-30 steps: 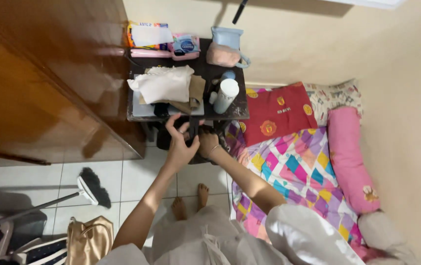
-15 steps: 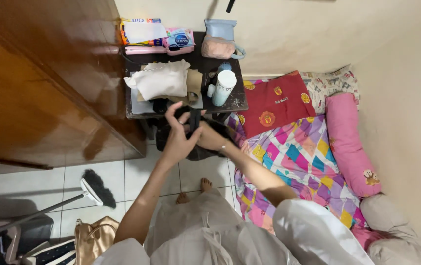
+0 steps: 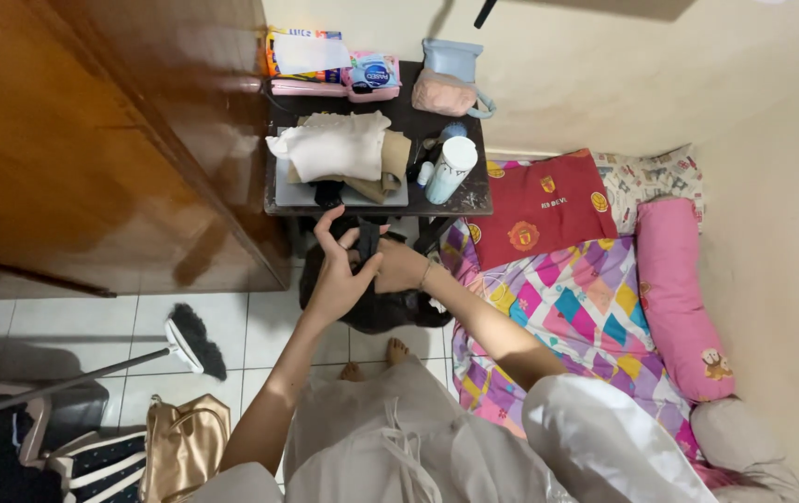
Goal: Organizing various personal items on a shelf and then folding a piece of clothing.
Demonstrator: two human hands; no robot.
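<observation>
Just off the bench's [image 3: 474,200] front edge, the left hand [image 3: 339,275] and right hand [image 3: 399,265] pinch an upright black strap [image 3: 368,240] of the dark bag [image 3: 376,307].

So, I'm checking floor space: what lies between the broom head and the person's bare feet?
In the head view, only bare white floor tiles lie between the broom head and the feet.

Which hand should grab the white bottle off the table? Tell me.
Probably the right hand: it lies nearer the bottle, on the table's right side. The left hand pinches the black bag's strap, farther left.
</observation>
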